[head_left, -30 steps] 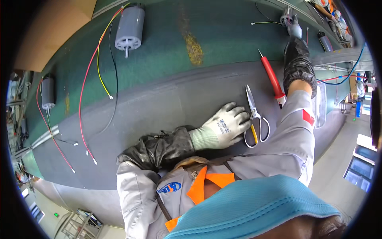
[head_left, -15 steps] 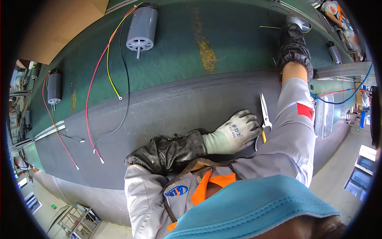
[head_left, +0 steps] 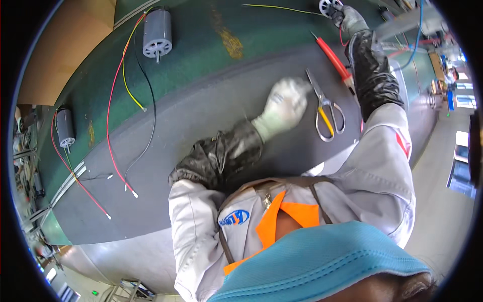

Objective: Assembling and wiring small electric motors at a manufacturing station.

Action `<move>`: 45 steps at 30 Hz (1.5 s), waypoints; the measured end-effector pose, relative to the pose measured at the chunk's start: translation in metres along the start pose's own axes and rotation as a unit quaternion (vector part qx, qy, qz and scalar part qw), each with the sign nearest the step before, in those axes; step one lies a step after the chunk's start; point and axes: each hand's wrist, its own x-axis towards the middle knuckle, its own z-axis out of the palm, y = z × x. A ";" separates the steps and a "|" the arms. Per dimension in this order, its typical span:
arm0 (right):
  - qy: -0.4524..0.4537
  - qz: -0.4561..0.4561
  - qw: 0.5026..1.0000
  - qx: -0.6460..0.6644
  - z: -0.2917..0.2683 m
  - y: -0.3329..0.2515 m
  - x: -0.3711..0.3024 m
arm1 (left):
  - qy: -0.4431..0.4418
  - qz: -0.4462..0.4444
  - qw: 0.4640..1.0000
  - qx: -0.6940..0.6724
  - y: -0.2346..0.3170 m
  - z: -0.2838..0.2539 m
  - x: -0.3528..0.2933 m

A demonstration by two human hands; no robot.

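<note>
My right hand (head_left: 353, 21), gloved and far off at the upper right, grips a motor (head_left: 329, 7) whose slotted end face shows. A yellow-green wire (head_left: 284, 7) stretches left from this motor, and a red wire hangs near the hand. Over the grey mat, my left hand (head_left: 286, 103) in its white glove is smeared by motion, so its fingers cannot be made out. Just right of it lie scissors (head_left: 316, 86) with a partly yellow handle. Between the scissors and my right forearm is a red pen-shaped tool (head_left: 334, 59) with a thin dark tip.
A grey motor (head_left: 157, 32) with red, yellow and black leads lies on the green bench (head_left: 191, 55). Another motor (head_left: 65, 128) lies farther left. Cardboard (head_left: 75, 50) stands at the upper left; a metal rail (head_left: 400, 25) and blue hose (head_left: 415, 43) are at the right.
My right hand now shows the motor's end face toward me. My left hand has moved up and left, away from the scissors. The view has shifted, revealing the red tool.
</note>
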 end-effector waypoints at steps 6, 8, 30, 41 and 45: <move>-0.261 0.037 0.922 0.285 0.012 -0.128 -0.254 | 0.226 0.009 0.967 0.114 -0.037 -0.050 0.022; -0.239 0.014 0.945 0.223 0.026 -0.184 -0.341 | 0.254 0.001 0.955 0.151 -0.043 -0.075 0.023; -0.383 0.032 0.851 0.358 0.090 -0.197 -0.503 | -0.382 -0.161 0.910 -0.020 0.168 -0.180 -0.178; -0.185 -0.332 0.918 0.115 0.167 -0.184 -0.525 | 0.042 -0.021 0.908 0.416 0.042 -0.181 -0.159; 0.100 -0.479 0.871 0.049 0.199 -0.194 -0.474 | 0.065 -0.181 0.924 0.331 0.067 -0.182 -0.151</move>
